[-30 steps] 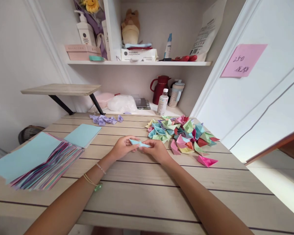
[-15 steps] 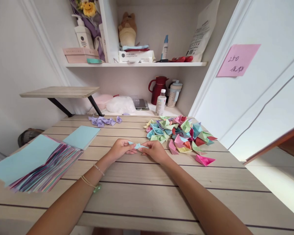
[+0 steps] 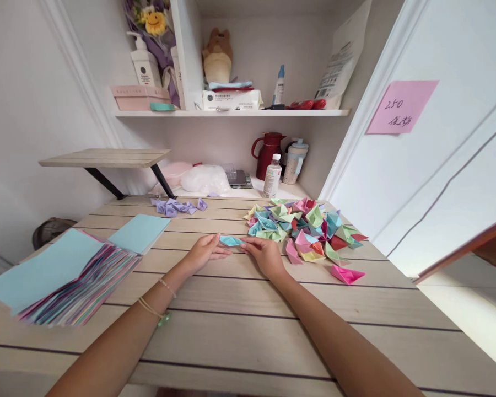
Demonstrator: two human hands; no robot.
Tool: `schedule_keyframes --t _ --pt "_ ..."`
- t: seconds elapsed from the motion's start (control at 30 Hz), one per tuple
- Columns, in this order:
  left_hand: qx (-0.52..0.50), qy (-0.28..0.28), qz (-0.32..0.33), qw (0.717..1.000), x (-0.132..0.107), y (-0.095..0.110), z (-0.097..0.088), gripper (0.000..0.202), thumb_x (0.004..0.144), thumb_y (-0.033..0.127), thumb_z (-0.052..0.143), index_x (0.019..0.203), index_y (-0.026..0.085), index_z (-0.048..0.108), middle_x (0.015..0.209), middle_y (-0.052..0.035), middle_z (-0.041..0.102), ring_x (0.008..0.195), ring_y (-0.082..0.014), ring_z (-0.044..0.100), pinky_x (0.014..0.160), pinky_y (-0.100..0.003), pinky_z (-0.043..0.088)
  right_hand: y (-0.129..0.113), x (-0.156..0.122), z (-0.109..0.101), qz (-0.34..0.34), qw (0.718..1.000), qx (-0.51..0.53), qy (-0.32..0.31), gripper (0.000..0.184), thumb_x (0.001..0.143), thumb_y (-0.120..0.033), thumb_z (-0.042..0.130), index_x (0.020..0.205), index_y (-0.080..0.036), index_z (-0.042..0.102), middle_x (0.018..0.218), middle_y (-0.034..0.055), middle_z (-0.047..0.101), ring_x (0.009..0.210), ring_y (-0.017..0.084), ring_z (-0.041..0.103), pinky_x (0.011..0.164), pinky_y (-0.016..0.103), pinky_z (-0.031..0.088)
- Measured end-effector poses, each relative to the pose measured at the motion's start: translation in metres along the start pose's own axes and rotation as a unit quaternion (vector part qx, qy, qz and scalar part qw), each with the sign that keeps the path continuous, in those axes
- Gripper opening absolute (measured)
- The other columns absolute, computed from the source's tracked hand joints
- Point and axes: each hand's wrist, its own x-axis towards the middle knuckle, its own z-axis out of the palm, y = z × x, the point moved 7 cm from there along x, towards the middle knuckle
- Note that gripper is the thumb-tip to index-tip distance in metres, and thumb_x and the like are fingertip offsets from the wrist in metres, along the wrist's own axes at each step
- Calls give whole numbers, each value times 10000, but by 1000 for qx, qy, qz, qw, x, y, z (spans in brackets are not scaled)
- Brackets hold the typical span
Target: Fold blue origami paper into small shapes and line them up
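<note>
A small light-blue folded paper boat [image 3: 231, 241] is stretched between my two hands, just over the middle of the table. My left hand [image 3: 204, 252] pinches its left tip, with the lower fingers stretched out beneath. At the other tip, the fingers of my right hand [image 3: 268, 256] are closed on the paper. To the right lies a heap of paper boats [image 3: 301, 220] in pink, green, blue, yellow and red. A bright pink boat [image 3: 348, 274] sits apart, nearer to me.
A fanned stack of coloured paper [image 3: 86, 286] with light-blue sheets on top lies at the left. Purple folded pieces [image 3: 177, 207] rest at the back. A small raised wooden shelf [image 3: 107, 158] overhangs the back left corner. Behind the table stand a bottle [image 3: 272, 176] and a red jug [image 3: 268, 154].
My hands have drawn slightly apart, and the blue paper now shows as a longer, flatter boat shape between them. The view has tilted up a little.
</note>
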Motion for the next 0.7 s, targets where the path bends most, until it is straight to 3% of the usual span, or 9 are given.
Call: schedule_keyframes --t 0.2,0.37,0.53,0.7 --pt "18 -5 15 1000 0 -3 4 410 759 429 539 1035 126 551 893 -115 665 813 -217 647 789 -381 483 -11 -3 4 -60 992 -112 -20 216 724 -304 590 903 -227 684 835 29 702 718 214 649 674 328 506" --pt "28 22 15 999 -1 -1 4 424 767 454 511 1007 108 553 733 -88 661 689 -191 655 689 -343 517 -20 -7 7 -96 985 -144 -21 270 758 -273 544 1005 -203 626 705 18 693 650 175 636 638 283 482" --pt "11 96 46 994 0 2 -4 444 763 517 463 986 135 509 626 -27 610 510 -144 620 519 -281 516 -36 -12 13 -133 970 -199 -40 160 762 -287 525 764 -193 655 683 25 668 599 152 598 576 243 449" --pt "8 182 66 981 0 0 -15 448 749 602 373 811 167 460 454 63 468 365 -119 541 378 -229 451 -41 5 6 -87 972 -214 50 186 762 -318 513 787 -188 644 680 24 661 571 150 587 571 250 448"
